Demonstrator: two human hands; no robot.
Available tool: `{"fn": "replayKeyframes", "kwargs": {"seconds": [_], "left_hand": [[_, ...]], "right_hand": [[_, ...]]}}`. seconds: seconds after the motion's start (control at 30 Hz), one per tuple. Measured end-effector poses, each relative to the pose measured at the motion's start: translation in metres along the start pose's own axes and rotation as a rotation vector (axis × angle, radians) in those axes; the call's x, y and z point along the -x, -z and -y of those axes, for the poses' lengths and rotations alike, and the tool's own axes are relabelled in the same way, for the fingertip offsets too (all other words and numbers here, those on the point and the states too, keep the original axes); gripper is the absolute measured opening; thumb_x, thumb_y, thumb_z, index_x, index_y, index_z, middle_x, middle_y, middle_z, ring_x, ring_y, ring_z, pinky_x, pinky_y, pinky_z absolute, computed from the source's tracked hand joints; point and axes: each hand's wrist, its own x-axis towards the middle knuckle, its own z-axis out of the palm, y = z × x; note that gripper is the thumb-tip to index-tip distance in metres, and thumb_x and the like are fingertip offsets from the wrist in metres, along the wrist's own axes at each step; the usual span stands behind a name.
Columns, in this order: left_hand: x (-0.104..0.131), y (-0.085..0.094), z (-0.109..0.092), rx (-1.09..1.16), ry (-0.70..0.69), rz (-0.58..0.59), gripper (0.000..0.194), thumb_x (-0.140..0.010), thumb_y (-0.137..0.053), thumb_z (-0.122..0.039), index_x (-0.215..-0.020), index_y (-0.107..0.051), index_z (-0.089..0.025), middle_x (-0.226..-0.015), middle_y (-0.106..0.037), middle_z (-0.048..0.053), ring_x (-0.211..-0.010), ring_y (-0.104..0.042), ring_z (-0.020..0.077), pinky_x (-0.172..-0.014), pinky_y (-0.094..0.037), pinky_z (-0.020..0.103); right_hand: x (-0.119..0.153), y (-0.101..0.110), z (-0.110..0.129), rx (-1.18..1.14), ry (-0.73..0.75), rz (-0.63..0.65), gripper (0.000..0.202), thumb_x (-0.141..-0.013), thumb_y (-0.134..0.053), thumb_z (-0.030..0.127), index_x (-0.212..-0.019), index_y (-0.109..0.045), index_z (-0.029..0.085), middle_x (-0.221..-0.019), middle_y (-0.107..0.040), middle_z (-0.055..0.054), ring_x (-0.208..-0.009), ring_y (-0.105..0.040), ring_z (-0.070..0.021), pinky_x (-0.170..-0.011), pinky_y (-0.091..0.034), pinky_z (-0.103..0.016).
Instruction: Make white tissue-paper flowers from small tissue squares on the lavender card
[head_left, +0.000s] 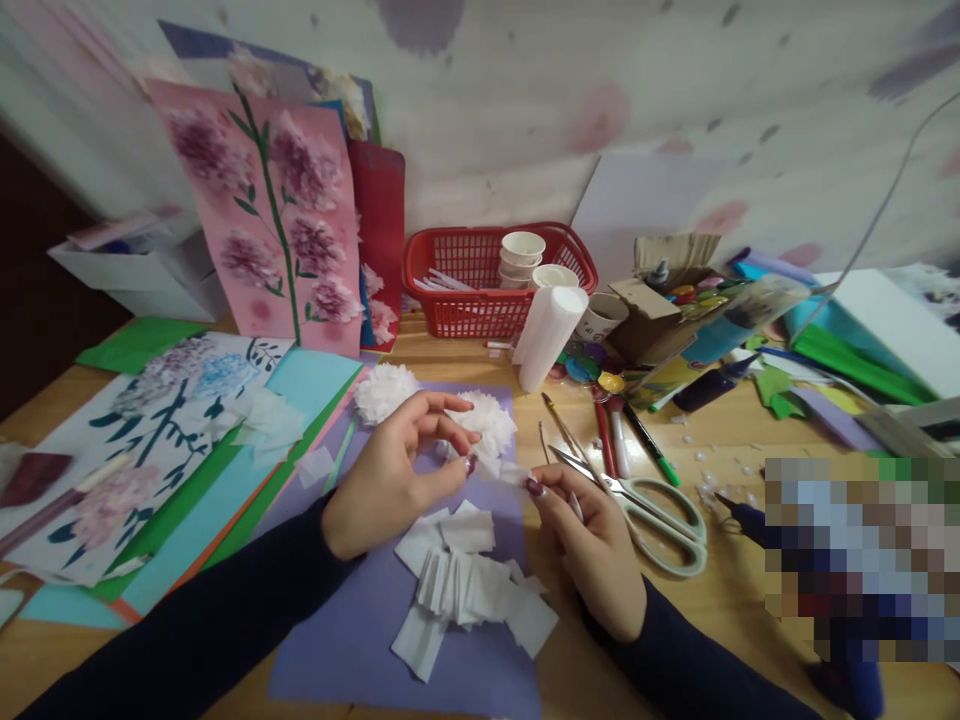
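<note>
A small strip of white tissue paper (501, 469) stretches between my two hands. My right hand (592, 545) pinches its right end between thumb and finger. At its other end, the thumb and curled fingers of my left hand (405, 470) close around the paper; the exact contact is partly hidden. Below lies a loose pile of cut white tissue pieces (465, 585) on a purple sheet (352, 640). Two fluffy white paper flowers, one at the left (386, 393) and one partly behind my left fingers (487, 425), sit on the sheet's far part.
Scissors (660, 520) lie beside my right hand, with pens and a brush (618, 440) behind them. A white roll (551, 335) stands before a red basket (457, 310) of cups. A pink flower picture (259, 220) leans at the wall. A glue gun (750, 520) lies right.
</note>
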Motion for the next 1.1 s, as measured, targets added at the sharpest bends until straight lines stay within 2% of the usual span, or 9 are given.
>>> {"fn": "replayKeyframes", "kwargs": {"seconds": [0.2, 0.33, 0.47, 0.57, 0.7, 0.83, 0.97, 1.03, 1.1], "left_hand": [[-0.002, 0.005, -0.006, 0.214, 0.093, 0.075, 0.038, -0.067, -0.065, -0.011, -0.1, -0.048, -0.018, -0.068, -0.058, -0.004, -0.104, -0.063, 0.0229, -0.093, -0.044, 0.035], [0.003, -0.008, 0.001, 0.134, 0.152, 0.158, 0.039, -0.066, -0.067, -0.011, -0.101, -0.049, -0.017, -0.069, -0.058, -0.005, -0.079, -0.067, 0.0173, -0.078, -0.049, 0.031], [0.006, -0.003, 0.0, -0.035, 0.126, 0.074, 0.036, -0.068, -0.065, -0.014, -0.1, -0.049, -0.017, -0.073, -0.06, -0.003, -0.066, -0.064, 0.0119, -0.065, -0.05, 0.024], [0.004, 0.03, -0.009, -0.165, 0.1, -0.024, 0.036, -0.068, -0.067, -0.02, -0.1, -0.051, -0.017, -0.073, -0.062, -0.002, -0.065, -0.064, 0.0134, -0.061, -0.05, 0.024], [0.004, 0.101, -0.008, -0.424, 0.109, -0.228, 0.039, -0.067, -0.069, -0.026, -0.101, -0.052, -0.017, -0.08, -0.066, 0.001, -0.067, -0.067, 0.0169, -0.065, -0.053, 0.029], [0.01, 0.147, 0.005, -0.715, 0.155, -0.408, 0.031, -0.066, -0.067, -0.028, -0.093, -0.057, -0.017, -0.098, -0.067, 0.008, -0.091, -0.066, 0.0282, -0.08, -0.053, 0.038], [0.015, 0.124, 0.009, -0.875, -0.14, -0.609, 0.018, -0.077, -0.058, -0.026, -0.093, -0.06, -0.018, -0.103, -0.064, 0.006, -0.104, -0.059, 0.0273, -0.096, -0.043, 0.039], [0.017, 0.092, 0.006, -0.727, -0.231, -0.481, 0.017, -0.081, -0.057, -0.026, -0.096, -0.059, -0.018, -0.093, -0.065, 0.004, -0.09, -0.062, 0.0204, -0.088, -0.047, 0.033], [0.018, 0.057, 0.001, -0.663, -0.231, -0.212, 0.014, -0.081, -0.059, -0.023, -0.094, -0.062, -0.018, -0.079, -0.064, 0.001, -0.077, -0.061, 0.0167, -0.078, -0.048, 0.029]], "right_hand": [[0.002, 0.001, 0.0, 0.005, 0.02, 0.019, 0.026, -0.074, -0.064, 0.042, -0.075, -0.06, 0.016, -0.051, -0.039, 0.006, -0.044, -0.028, -0.0077, -0.04, -0.022, -0.021], [0.003, 0.003, -0.007, 0.037, 0.039, 0.159, 0.031, -0.075, -0.064, 0.047, -0.075, -0.06, 0.016, -0.06, -0.049, 0.002, -0.048, -0.038, -0.0094, -0.044, -0.031, -0.021], [0.005, 0.004, -0.013, -0.041, -0.027, 0.309, 0.033, -0.082, -0.057, 0.049, -0.088, -0.058, 0.017, -0.052, -0.038, 0.007, -0.039, -0.027, -0.0064, -0.038, -0.019, -0.02], [0.005, 0.005, -0.012, -0.142, -0.103, 0.395, 0.036, -0.082, -0.055, 0.051, -0.092, -0.058, 0.016, -0.047, -0.028, 0.01, -0.039, -0.02, -0.006, -0.039, -0.014, -0.02], [0.003, 0.004, -0.01, -0.303, -0.249, 0.474, 0.038, -0.078, -0.06, 0.052, -0.085, -0.057, 0.015, -0.05, -0.021, 0.011, -0.042, -0.011, -0.0052, -0.039, -0.009, -0.019], [0.001, 0.001, -0.011, -0.492, -0.338, 0.508, 0.035, -0.076, -0.065, 0.049, -0.083, -0.061, 0.015, -0.053, -0.024, 0.01, -0.043, -0.01, -0.0039, -0.039, -0.007, -0.016], [-0.001, -0.002, -0.003, -0.663, -0.447, 0.51, 0.037, -0.075, -0.067, 0.046, -0.095, -0.063, 0.015, -0.068, -0.054, 0.0, -0.05, -0.046, -0.0078, -0.044, -0.034, -0.018], [-0.002, -0.002, 0.001, -0.731, -0.522, 0.519, 0.04, -0.078, -0.064, 0.046, -0.101, -0.062, 0.014, -0.087, -0.064, -0.009, -0.076, -0.061, -0.017, -0.063, -0.047, -0.025], [-0.004, -0.001, 0.003, -0.8, -0.58, 0.539, 0.043, -0.081, -0.059, 0.047, -0.105, -0.06, 0.012, -0.102, -0.065, -0.014, -0.098, -0.062, -0.0229, -0.081, -0.047, -0.031]]}}
